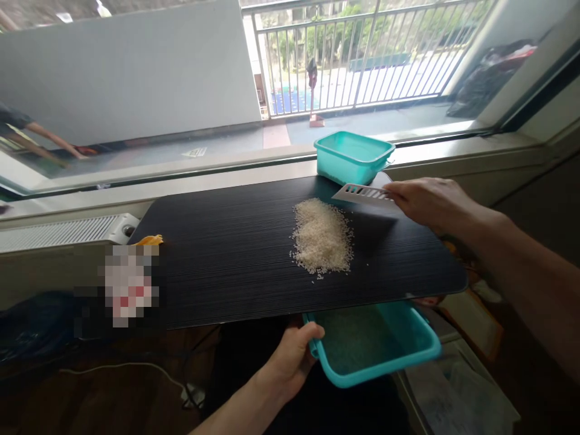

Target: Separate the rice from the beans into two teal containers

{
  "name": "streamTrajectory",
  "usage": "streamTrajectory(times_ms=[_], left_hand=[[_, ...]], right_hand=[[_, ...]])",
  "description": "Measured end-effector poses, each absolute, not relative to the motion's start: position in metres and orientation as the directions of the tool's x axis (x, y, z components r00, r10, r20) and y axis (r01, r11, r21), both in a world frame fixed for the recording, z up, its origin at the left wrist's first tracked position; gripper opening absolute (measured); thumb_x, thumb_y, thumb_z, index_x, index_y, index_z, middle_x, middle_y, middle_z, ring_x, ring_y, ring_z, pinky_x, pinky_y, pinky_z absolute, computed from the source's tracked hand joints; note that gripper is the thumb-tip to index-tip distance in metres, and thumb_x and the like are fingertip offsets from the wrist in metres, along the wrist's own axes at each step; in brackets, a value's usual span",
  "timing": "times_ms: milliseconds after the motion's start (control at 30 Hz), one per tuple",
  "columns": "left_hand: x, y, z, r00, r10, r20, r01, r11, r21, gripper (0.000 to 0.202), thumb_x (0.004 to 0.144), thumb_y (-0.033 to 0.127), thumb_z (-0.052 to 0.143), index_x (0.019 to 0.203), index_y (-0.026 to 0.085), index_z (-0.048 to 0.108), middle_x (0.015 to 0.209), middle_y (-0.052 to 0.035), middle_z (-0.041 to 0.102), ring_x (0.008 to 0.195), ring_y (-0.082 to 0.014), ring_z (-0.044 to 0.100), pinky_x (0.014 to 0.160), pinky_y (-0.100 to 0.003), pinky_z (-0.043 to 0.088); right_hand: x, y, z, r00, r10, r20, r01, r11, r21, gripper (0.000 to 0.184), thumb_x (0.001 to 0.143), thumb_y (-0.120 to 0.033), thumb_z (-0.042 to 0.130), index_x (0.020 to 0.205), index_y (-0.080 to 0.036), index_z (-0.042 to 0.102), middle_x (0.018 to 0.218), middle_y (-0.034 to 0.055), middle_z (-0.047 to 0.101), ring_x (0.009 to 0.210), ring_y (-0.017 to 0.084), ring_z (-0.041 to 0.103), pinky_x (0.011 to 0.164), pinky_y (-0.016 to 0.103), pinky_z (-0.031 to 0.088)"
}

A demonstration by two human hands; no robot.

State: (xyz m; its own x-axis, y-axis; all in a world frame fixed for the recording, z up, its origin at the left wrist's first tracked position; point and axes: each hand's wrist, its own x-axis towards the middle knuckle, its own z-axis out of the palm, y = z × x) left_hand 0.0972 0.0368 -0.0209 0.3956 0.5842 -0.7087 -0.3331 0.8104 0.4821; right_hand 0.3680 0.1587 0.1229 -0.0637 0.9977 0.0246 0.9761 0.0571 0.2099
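My left hand [296, 350] grips the left rim of a turquoise plastic tub [385, 368], its thumb over the edge. The tub sits just below the front edge of the dark table [226, 254], partly under it. My right hand [421, 199] is closed around a white slotted spatula [362, 193], held above the table's right side with its blade pointing left. Left of the spatula lies a loose heap of white rice [321, 235], a few grains scattered around it. Behind the spatula, a second turquoise tub [353, 160] stands at the table's back edge.
An orange item [149, 240] and a pixelated patch lie at the table's left end. A white radiator [67, 232] runs below the window sill. A pale cable [136, 365] crosses the floor. Beyond the glass are a railing [362, 66] and a person's arm [54, 139].
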Motion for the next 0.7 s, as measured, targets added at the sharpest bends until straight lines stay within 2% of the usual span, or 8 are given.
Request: streamTrajectory(times_ms=[200,500,600,700], left_hand=[[0.1,0.039,-0.02,0.392,0.598,-0.699,-0.342,0.8,0.493,0.023,0.061,0.015,0.062,0.083,0.014,0.059,0.069,-0.0003,0.058,0.061,-0.0109,0.052,0.065,-0.027,0.044],[0.118,0.041,-0.023,0.398,0.587,-0.705,-0.337,0.808,0.483,0.015,0.059,0.014,0.062,0.073,0.014,0.059,0.064,0.001,0.057,0.056,-0.0098,0.05,0.059,-0.025,0.042],[0.129,0.041,-0.023,0.389,0.59,-0.708,-0.346,0.805,0.481,0.014,0.057,0.013,0.063,0.07,0.014,0.06,0.064,0.0006,0.058,0.055,-0.0095,0.05,0.058,-0.025,0.041],[0.139,0.04,-0.021,0.379,0.592,-0.712,-0.356,0.803,0.478,0.014,0.055,0.013,0.063,0.068,0.014,0.059,0.062,0.001,0.058,0.056,-0.01,0.051,0.061,-0.025,0.043]], right_hand=[[0.36,0.189,0.11,-0.207,0.977,-0.045,0.954,0.212,0.212,0.037,0.087,-0.028,0.025,0.101,-0.018,0.059,0.087,0.0115,0.061,0.074,0.018,0.053,0.058,0.03,0.031],[0.37,0.103,0.118,-0.324,0.939,-0.119,0.926,0.34,0.163,0.031,0.084,-0.016,0.027,0.095,-0.017,0.056,0.084,0.0075,0.058,0.076,0.017,0.056,0.064,0.027,0.037],[0.37,0.078,0.116,-0.328,0.938,-0.112,0.933,0.341,0.12,0.03,0.08,-0.015,0.032,0.099,-0.017,0.056,0.085,0.0069,0.06,0.075,0.017,0.058,0.063,0.027,0.04],[0.368,0.056,0.115,-0.322,0.942,-0.095,0.945,0.326,0.034,0.027,0.078,-0.017,0.036,0.094,-0.02,0.057,0.08,0.0044,0.061,0.069,0.016,0.058,0.059,0.028,0.042]])
